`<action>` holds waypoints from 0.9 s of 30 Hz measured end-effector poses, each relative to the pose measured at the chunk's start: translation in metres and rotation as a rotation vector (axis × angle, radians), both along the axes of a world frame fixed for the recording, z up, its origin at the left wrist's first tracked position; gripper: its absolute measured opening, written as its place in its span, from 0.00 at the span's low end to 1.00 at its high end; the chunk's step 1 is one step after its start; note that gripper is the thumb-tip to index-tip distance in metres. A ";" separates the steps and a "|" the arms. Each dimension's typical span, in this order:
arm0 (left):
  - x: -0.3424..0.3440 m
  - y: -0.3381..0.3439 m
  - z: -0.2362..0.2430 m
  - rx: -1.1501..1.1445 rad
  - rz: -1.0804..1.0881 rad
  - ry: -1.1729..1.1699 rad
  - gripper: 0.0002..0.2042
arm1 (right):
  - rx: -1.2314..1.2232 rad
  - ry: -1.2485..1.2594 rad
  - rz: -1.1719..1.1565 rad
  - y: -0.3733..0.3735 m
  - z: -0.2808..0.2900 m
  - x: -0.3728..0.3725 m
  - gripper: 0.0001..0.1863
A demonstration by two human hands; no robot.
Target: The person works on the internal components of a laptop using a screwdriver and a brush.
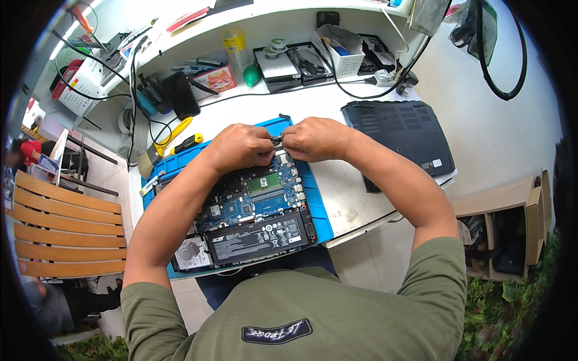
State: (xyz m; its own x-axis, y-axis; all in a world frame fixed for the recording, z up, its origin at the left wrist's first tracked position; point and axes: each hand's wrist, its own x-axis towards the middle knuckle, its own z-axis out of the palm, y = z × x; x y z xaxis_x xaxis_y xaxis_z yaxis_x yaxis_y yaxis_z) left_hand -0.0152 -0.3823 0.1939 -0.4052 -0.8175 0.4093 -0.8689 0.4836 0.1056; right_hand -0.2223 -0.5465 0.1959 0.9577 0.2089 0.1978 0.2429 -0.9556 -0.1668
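An opened laptop lies on a blue work mat point(321, 210), its blue circuit board point(232, 209) bare. A green memory module point(265, 183) sits on the board. Along the near edge are a black battery point(259, 239) and a silver hard drive point(192, 253). My left hand point(242, 147) and my right hand point(316, 139) meet at the laptop's far right corner, fingers pinched close together. Between them shows a small dark metallic part point(277, 141), perhaps a hinge. What each set of fingertips holds is mostly hidden.
A dark laptop bottom cover point(400, 135) lies to the right. Left of the mat are a brush point(146, 162), yellow-handled scissors point(174, 131) and a yellow-black cutter point(186, 144). Behind stand a phone point(180, 96), a green air blower point(251, 75), a bottle point(236, 48) and a white basket point(344, 60). Cables cross the bench.
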 end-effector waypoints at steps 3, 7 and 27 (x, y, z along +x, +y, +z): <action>0.000 -0.001 -0.001 -0.016 -0.019 0.017 0.05 | 0.012 -0.029 -0.002 0.000 -0.003 -0.001 0.08; 0.001 -0.006 0.002 0.035 0.015 -0.037 0.04 | 0.022 0.000 -0.041 -0.002 0.002 0.005 0.07; 0.005 0.010 0.016 0.368 0.193 0.425 0.18 | 0.275 -0.092 -0.167 0.005 -0.004 -0.006 0.10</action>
State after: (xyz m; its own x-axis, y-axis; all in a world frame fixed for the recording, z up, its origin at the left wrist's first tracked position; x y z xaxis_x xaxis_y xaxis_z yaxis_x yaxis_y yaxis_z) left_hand -0.0099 -0.3726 0.2103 -0.0978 -0.9790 0.1788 -0.7826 0.1867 0.5939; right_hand -0.2284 -0.5419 0.1920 0.9497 -0.0228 0.3122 0.1126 -0.9058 -0.4084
